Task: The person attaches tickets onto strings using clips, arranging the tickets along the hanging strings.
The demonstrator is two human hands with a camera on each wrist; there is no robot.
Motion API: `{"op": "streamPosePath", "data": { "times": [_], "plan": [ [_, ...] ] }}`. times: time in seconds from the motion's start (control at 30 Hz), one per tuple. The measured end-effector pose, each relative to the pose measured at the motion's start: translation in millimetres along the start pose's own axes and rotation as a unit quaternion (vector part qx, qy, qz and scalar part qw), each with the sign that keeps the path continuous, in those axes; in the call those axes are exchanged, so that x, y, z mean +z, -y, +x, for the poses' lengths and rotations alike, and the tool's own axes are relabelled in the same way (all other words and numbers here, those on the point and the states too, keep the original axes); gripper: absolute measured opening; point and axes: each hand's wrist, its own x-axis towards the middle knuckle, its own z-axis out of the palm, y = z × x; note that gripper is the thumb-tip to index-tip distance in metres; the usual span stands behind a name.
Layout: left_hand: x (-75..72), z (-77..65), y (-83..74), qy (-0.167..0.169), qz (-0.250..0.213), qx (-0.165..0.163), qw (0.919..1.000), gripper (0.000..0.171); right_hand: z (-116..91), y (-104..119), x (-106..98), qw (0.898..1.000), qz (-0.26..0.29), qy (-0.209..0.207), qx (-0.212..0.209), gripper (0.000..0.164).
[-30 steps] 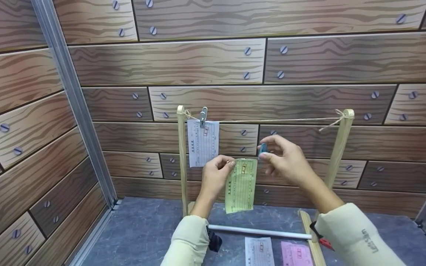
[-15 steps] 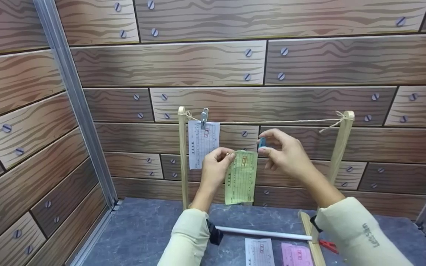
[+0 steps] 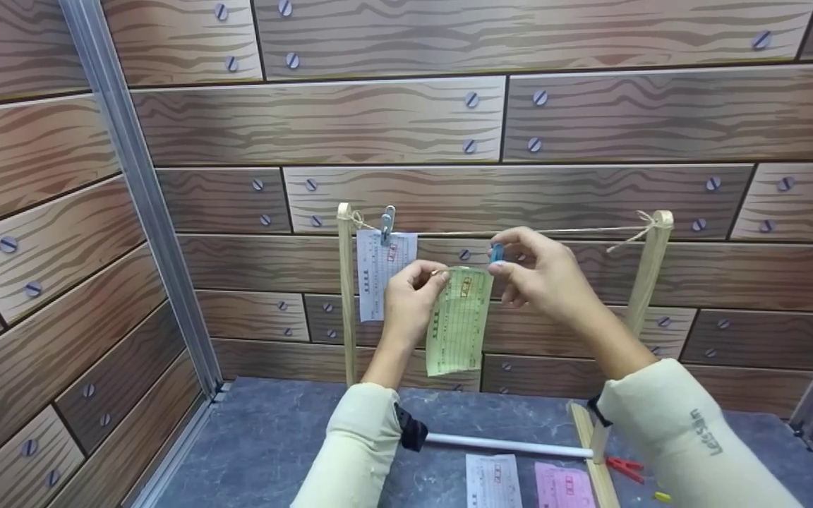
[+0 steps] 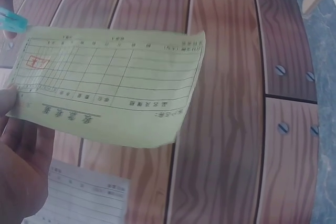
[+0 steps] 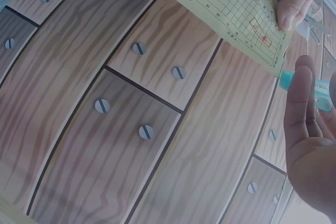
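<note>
A yellow-green printed receipt slip (image 3: 459, 321) hangs from my left hand (image 3: 410, 300), whose thumb and fingers pinch its upper left corner just below the string. My right hand (image 3: 544, 275) pinches a teal-blue clothespin (image 3: 497, 252) beside the slip's upper right corner. In the right wrist view the clothespin (image 5: 310, 88) overlaps the corner of the slip (image 5: 236, 11). The string (image 3: 449, 233) runs between two wooden posts, behind both hands. To the left a white slip (image 3: 372, 275) hangs on it from a grey clothespin (image 3: 388, 224).
On the dark table lie a white slip (image 3: 493, 483) and a pink slip (image 3: 564, 485). A red clothespin (image 3: 625, 468) and a small yellow piece (image 3: 663, 497) lie right of the wooden foot (image 3: 604, 487). A white rod (image 3: 509, 444) joins the stand low down.
Both hands have risen toward the string, carrying the green slip and the blue clothespin up with them. The yellow piece on the table has come into view.
</note>
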Motion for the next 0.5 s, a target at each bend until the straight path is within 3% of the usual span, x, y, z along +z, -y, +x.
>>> {"op": "streamPosePath", "data": {
  "times": [0.33, 0.5],
  "plan": [
    [0.2, 11.7, -15.5, -0.020, -0.005, 0.021, 0.9996, 0.006, 5.2, 11.1, -9.2, 0.999, 0.039, -0.005, 0.005, 0.031],
    [-0.3, 18.3, -21.2, -0.018, -0.016, 0.035, 0.9991, 0.024, 6.9, 14.3, -10.5, 0.999, 0.041, -0.006, -0.007, 0.029]
  ]
}}
